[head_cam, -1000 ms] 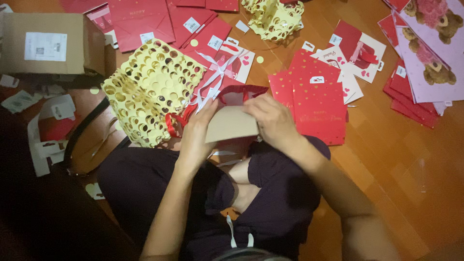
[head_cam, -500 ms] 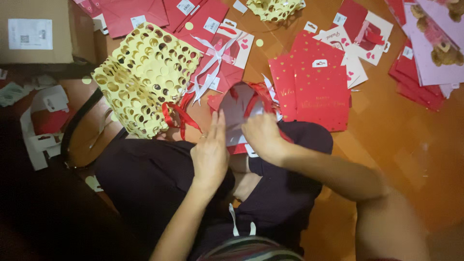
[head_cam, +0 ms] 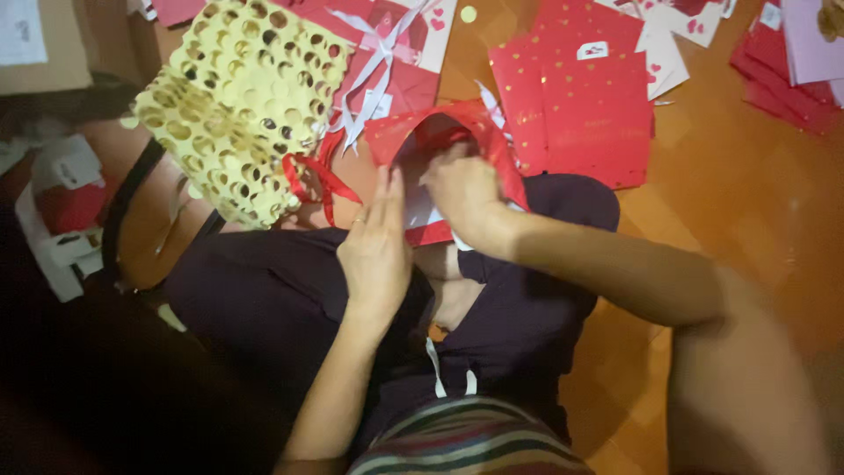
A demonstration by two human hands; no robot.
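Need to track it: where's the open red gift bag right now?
Head view, centre: the red gift bag lies in the lap, right hand inside it, left hand beside it.

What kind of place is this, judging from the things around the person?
Probably a home or small workshop where gift bags are put together by hand. The person sits on a wooden floor, both hands at an open red paper bag, with flat red bags spread around and a yellow punched sheet nearby.

Red paper gift bag (head_cam: 444, 141) — gold-dotted, mouth open, red ribbon handles — lying on the lap, pale inside showing
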